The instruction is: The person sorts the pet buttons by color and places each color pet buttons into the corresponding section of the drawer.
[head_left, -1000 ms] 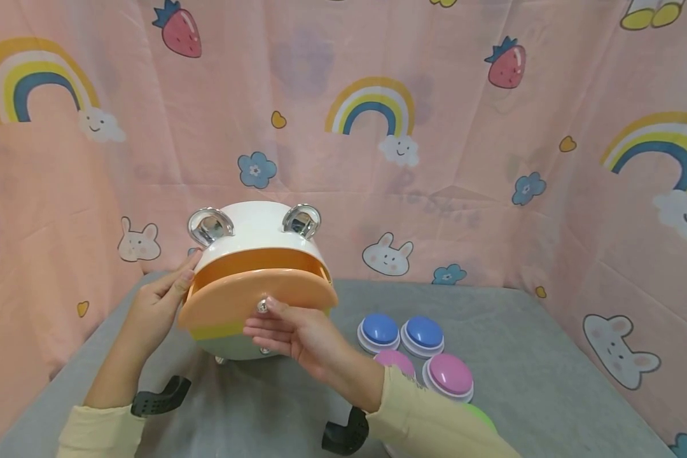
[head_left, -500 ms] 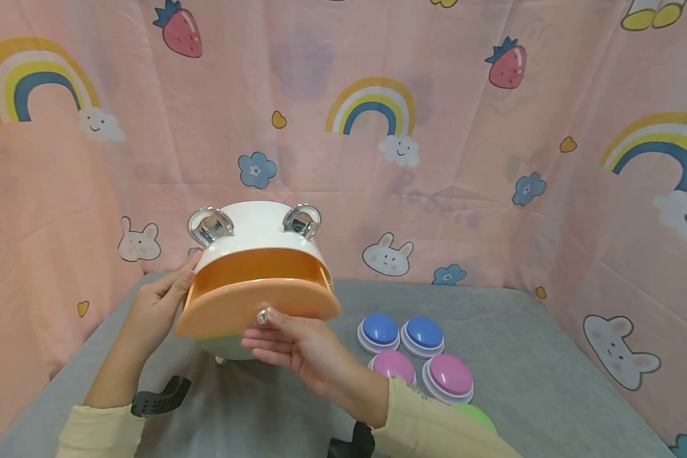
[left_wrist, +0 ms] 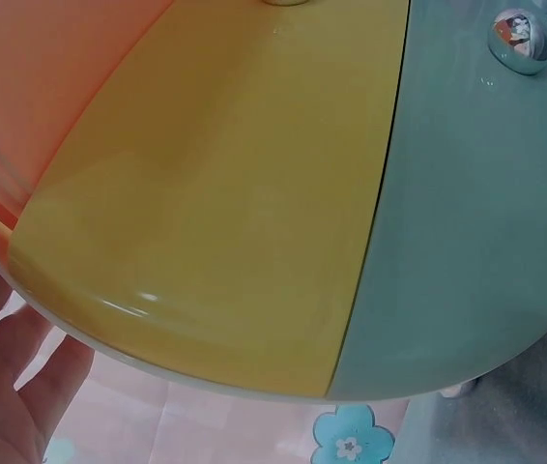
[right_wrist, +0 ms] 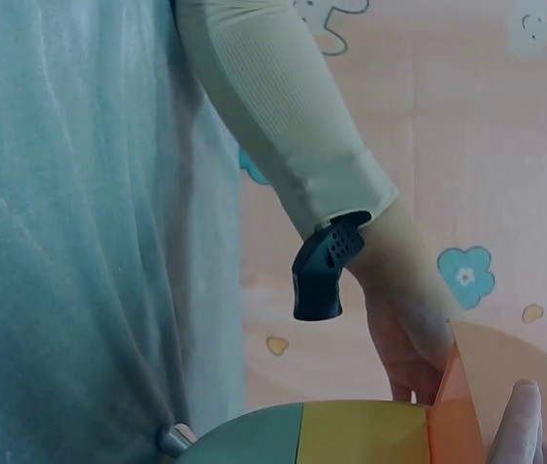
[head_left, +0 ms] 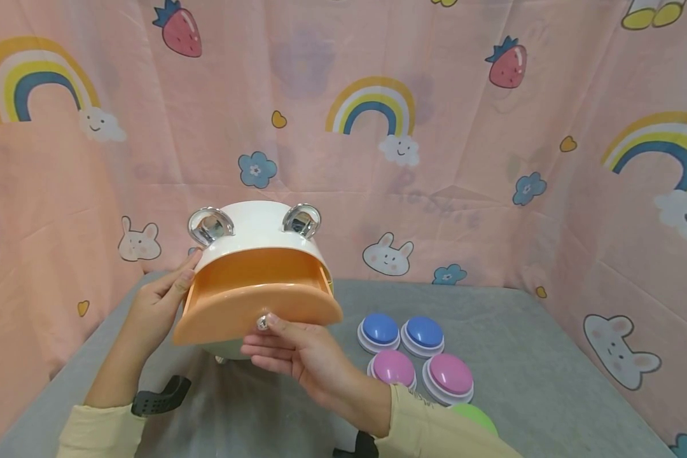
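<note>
A small white drawer cabinet (head_left: 257, 219) with two silver round ears stands on the grey cloth. Its orange top drawer (head_left: 223, 312) is pulled out, and the orange inside shows. My right hand (head_left: 315, 359) pinches that drawer's silver knob (head_left: 262, 323) by thumb and finger, the other fingers stretched out below. With fairly straight fingers, my left hand (head_left: 154, 312) rests against the cabinet's left side. The left wrist view shows the yellow drawer (left_wrist: 206, 213) and the green drawer (left_wrist: 457, 222) below, both pushed in.
To the right stand blue push buttons (head_left: 380, 329), pink push buttons (head_left: 449, 375) and a green one (head_left: 474, 418) partly behind the right sleeve. Grey cloth (head_left: 549, 369) covers the table. A pink printed curtain (head_left: 464, 178) hangs behind.
The orange drawer has slid farther out toward me, drawn by my right hand on its knob. More of its inside shows. My left hand has stayed in place.
</note>
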Action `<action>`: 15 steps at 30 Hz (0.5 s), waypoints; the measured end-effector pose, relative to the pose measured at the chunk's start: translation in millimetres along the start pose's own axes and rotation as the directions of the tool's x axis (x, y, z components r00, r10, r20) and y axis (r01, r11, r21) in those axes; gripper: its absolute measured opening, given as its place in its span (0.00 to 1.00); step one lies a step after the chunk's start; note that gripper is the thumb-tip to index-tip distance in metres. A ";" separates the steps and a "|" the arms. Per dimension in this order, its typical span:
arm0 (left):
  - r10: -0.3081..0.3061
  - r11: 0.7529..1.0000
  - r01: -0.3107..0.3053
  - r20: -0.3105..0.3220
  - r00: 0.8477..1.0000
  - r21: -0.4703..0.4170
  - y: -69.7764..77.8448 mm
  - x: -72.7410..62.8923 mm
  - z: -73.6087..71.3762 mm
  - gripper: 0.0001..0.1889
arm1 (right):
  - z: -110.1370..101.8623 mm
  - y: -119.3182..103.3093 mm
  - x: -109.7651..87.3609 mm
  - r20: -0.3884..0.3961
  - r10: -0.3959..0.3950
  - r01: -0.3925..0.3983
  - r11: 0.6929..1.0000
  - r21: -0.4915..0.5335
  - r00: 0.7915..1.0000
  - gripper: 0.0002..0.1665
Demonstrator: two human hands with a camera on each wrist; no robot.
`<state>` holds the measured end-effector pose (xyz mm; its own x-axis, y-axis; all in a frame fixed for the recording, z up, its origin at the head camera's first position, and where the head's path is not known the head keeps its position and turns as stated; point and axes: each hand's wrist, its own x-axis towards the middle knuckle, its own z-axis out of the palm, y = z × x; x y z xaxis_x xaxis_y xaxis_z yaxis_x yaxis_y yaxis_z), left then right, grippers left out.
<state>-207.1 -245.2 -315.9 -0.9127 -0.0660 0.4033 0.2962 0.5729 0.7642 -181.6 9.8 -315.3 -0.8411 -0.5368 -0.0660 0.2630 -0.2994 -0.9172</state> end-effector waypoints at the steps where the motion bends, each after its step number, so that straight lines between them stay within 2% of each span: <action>1: -0.001 1.000 0.001 -0.001 1.000 0.002 -0.1 0.0 0.0 0.25 | 0.2 0.3 -0.5 0.003 -0.001 0.001 1.000 0.001 1.000 0.22; 15: -0.011 1.000 0.011 0.002 1.000 -0.002 -0.4 0.0 -0.2 0.25 | 1.8 3.6 -7.8 -0.020 0.005 -0.005 1.000 0.009 1.000 0.23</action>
<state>-207.1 -245.6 -316.1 -0.9165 -0.0710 0.3937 0.2864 0.5707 0.7696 -173.2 11.4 -317.4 -0.8488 -0.5229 -0.0785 0.2714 -0.3034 -0.9134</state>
